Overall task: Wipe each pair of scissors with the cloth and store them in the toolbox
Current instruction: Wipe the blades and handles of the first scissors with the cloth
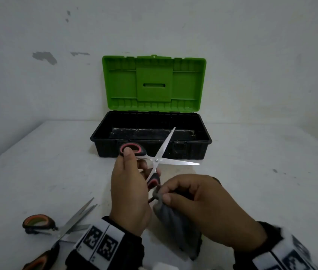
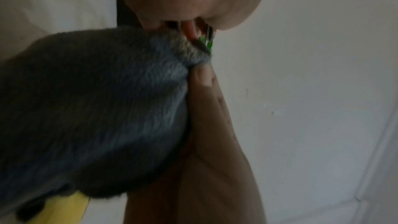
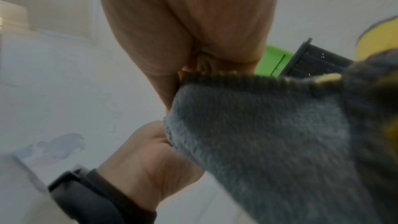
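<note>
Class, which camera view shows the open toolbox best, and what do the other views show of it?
The head view is best: the whole toolbox is visible, black base open, green lid upright against the wall. The right wrist view catches only a corner of lid and base beyond the cloth. The left wrist view shows just a green sliver between the hands.

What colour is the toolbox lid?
Bright green; the open lid shows best in the head view.
</note>
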